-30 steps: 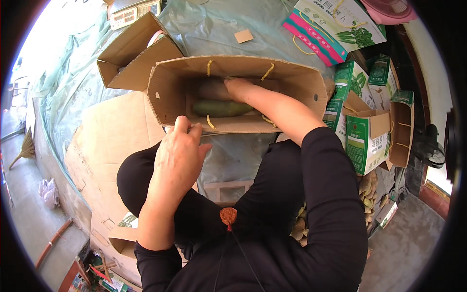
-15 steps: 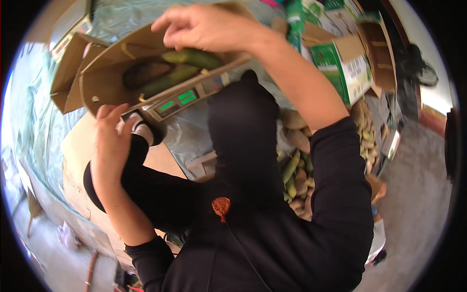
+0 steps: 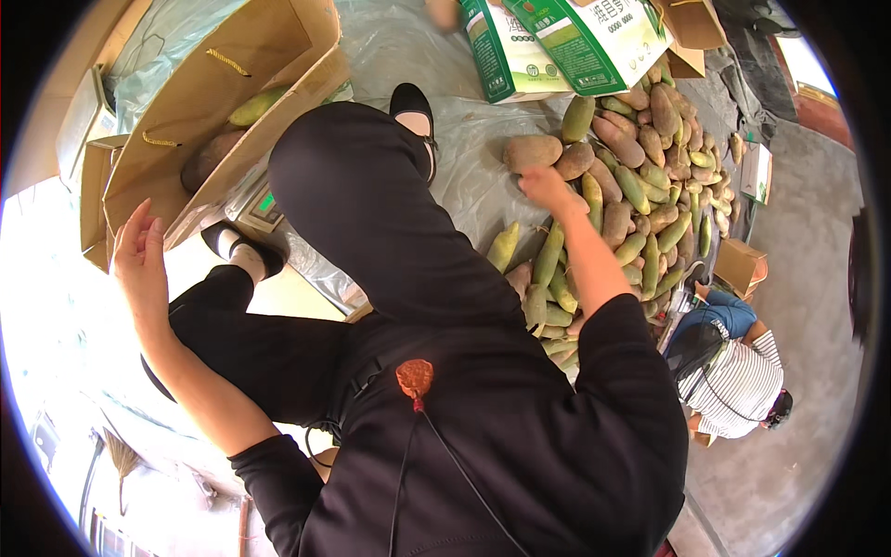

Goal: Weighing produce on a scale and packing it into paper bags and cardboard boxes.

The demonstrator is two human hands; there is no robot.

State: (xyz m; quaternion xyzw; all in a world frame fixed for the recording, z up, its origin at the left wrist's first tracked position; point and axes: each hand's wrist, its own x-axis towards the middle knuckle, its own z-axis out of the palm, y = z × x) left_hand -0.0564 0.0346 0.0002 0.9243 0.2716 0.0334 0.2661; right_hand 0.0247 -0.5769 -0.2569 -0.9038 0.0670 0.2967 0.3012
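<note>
My left hand (image 3: 139,255) hovers at the near side of an open cardboard carton (image 3: 200,88), its fingers stretched out with nothing in them. Inside the carton lie a green radish (image 3: 257,108) and a reddish-brown one (image 3: 210,161). The carton rests on a scale (image 3: 260,206) with a lit green display, mostly hidden by the carton and my knee. Over on the right, my right hand (image 3: 554,192) reaches to the edge of a radish heap (image 3: 654,186). It is right against a thick brown radish (image 3: 533,153); its fingertips are partly hidden, so the grip is unclear.
Green-and-white printed cartons (image 3: 557,46) stand behind the heap. Clear plastic sheeting (image 3: 455,56) covers the floor around my feet. A person in a striped top (image 3: 738,385) works at the lower right, near a small open carton (image 3: 740,267). A broom (image 3: 121,464) is at lower left.
My right hand has left the carton and swung right to the radish heap. My left hand stays near the carton. The view has shifted toward the right, showing more of the heap and the other person.
</note>
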